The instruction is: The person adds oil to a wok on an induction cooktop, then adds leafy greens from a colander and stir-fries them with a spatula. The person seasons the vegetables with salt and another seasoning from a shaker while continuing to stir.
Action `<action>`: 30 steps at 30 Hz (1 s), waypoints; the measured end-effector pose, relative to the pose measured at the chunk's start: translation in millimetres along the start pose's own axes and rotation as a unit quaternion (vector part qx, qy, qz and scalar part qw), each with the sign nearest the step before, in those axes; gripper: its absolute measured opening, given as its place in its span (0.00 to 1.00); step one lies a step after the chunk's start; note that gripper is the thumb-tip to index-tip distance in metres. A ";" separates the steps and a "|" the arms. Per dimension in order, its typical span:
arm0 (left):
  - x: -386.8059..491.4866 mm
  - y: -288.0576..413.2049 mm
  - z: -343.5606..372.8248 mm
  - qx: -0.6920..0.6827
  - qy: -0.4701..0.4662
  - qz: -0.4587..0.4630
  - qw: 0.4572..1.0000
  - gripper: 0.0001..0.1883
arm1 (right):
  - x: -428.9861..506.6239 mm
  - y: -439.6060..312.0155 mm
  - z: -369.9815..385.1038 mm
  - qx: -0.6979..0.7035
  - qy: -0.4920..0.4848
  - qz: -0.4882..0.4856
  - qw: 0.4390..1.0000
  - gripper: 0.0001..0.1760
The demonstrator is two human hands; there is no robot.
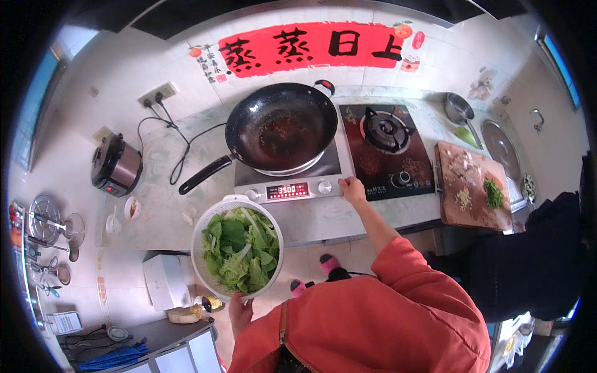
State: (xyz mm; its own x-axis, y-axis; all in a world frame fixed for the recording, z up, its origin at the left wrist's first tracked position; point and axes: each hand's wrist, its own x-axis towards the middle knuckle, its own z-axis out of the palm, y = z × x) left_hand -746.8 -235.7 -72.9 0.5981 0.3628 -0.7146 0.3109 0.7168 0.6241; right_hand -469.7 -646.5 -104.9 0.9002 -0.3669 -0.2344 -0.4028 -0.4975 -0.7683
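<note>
With my left hand (240, 310) I grip the near rim of a white plastic colander (199, 269), heaped with green leafy vegetables (242, 247). My right hand (353, 190) touches the right front corner of an induction cooker (336, 185), beside its knob; whether the fingers close on the edge I cannot tell. A black wok (284, 126) rests on the cooker, its handle pointing to the lower left, with some dark reddish liquid or residue in the bottom. The cooker's display is lit. The colander is held in front of the counter's edge, below the wok handle.
Right of the cooker is a gas hob (386, 154). A wooden cutting board (466, 214) bears chopped greens, minced pieces and pale slices. A small saucepan (458, 108) stands behind it. An electric pressure cooker (119, 165) and small bowl (132, 208) are left. A dark-clothed person (527, 265) is at right.
</note>
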 end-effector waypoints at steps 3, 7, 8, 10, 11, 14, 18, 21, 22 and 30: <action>-0.2 16.1 2.9 0.011 -0.004 -0.006 1.000 0.19 | 9.3 36.6 -2.9 -0.009 0.074 -0.057 0.996 0.20; 11.1 13.0 -34.5 0.065 -0.060 0.098 0.991 0.18 | -22.3 15.2 -31.8 0.099 0.039 -0.043 0.993 0.18; 12.8 19.1 -28.0 0.024 -0.026 0.053 0.998 0.18 | -22.7 25.0 -33.2 0.121 0.037 -0.024 0.992 0.16; 12.6 26.8 -12.8 -0.018 0.010 0.001 1.000 0.18 | -30.7 33.6 -32.0 0.137 0.079 -0.019 0.987 0.14; 17.7 28.4 -18.0 -0.026 -0.004 -0.013 1.000 0.18 | -37.6 38.4 -28.0 0.131 0.122 -0.033 0.983 0.15; 41.4 25.1 -36.4 -0.041 -0.049 -0.061 0.996 0.23 | -72.5 55.9 -19.3 0.056 0.178 -0.081 0.979 0.18; 8.9 28.4 -4.6 -0.102 -0.108 -0.097 0.984 0.27 | -130.7 51.8 7.2 0.105 0.079 -0.009 0.991 0.21; 12.5 17.5 -9.8 -0.269 -0.163 -0.150 0.937 0.27 | -162.6 37.1 15.8 0.213 -0.026 0.096 0.972 0.23; 12.8 10.8 -8.0 -0.240 -0.204 -0.059 0.947 0.30 | -169.8 33.0 16.9 0.249 -0.063 0.134 0.957 0.23; 26.9 5.8 -11.3 -0.236 -0.270 -0.080 0.930 0.31 | -199.8 27.8 38.7 0.172 -0.152 0.044 0.972 0.13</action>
State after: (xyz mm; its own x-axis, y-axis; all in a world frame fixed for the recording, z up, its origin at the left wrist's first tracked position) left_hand -737.3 -215.0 -92.1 0.8956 -0.0324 -0.4436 0.1461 0.9634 0.2246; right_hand -654.3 -556.7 -102.5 0.8932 -0.1202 -0.4334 -0.4484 -0.1637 -0.8787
